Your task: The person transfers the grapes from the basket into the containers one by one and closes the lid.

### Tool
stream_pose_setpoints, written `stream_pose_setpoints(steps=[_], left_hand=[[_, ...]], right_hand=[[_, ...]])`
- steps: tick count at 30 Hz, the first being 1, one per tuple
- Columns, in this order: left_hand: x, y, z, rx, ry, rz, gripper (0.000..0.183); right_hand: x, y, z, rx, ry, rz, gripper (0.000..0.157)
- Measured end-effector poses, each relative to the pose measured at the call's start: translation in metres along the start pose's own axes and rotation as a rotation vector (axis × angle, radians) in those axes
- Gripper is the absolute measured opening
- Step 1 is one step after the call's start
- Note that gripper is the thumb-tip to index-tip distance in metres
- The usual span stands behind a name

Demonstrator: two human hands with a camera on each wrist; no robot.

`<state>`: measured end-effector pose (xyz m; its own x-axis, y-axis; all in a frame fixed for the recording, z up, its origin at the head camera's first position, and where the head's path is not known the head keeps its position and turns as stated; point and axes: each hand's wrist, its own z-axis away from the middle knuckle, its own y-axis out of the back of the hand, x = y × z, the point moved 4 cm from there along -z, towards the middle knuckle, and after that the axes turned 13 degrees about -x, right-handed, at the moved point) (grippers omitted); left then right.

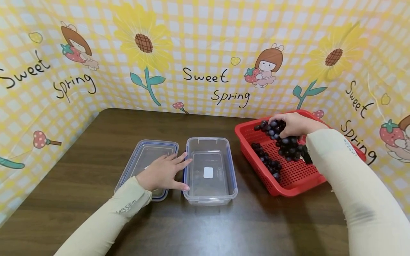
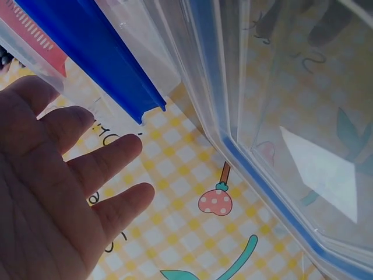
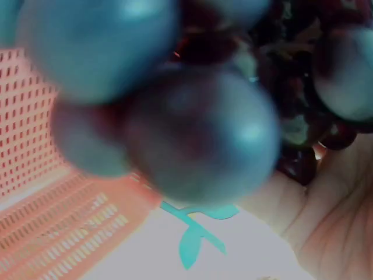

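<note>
My right hand grips a bunch of dark grapes over the red perforated basket. In the right wrist view the held grapes fill the upper part and hide most of the fingers. More grapes lie along the basket's left side. My left hand is spread, fingers straight, between the clear lid and the clear plastic box; fingertips reach the box's left rim. In the left wrist view the palm faces the camera beside a blue clip edge.
The blue-sealed lid lies left of the box, partly under my left hand. A white label shows on the box bottom. Behind the brown table hangs a yellow checked cloth, which also rises at both sides.
</note>
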<state>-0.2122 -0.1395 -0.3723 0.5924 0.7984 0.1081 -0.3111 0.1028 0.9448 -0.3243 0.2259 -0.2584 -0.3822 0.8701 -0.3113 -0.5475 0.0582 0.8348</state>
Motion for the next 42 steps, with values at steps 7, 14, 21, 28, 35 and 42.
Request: stream_pose_setpoints(steps=[7, 14, 21, 28, 35, 42], left_hand=[[-0.001, -0.001, 0.001, 0.002, 0.019, -0.026, 0.088], [-0.001, -0.001, 0.000, -0.023, 0.023, 0.006, 0.088], [-0.001, 0.001, 0.000, -0.060, 0.037, 0.050, 0.089], [0.002, 0.006, -0.001, -0.116, 0.046, 0.050, 0.093], [0.002, 0.005, -0.003, -0.120, 0.045, 0.106, 0.094], [0.003, 0.006, -0.003, -0.102, 0.060, 0.114, 0.095]], right_hand=[[-0.025, 0.007, -0.001, 0.047, 0.029, 0.035, 0.056], [-0.060, 0.003, -0.008, 0.092, 0.043, -0.050, 0.055], [-0.091, -0.008, -0.021, 0.107, 0.018, -0.226, 0.054], [-0.113, -0.026, -0.037, 0.012, -0.022, -0.509, 0.055], [-0.131, -0.053, -0.053, -0.033, 0.049, -0.717, 0.048], [-0.140, -0.074, -0.063, -0.047, 0.041, -0.816, 0.048]])
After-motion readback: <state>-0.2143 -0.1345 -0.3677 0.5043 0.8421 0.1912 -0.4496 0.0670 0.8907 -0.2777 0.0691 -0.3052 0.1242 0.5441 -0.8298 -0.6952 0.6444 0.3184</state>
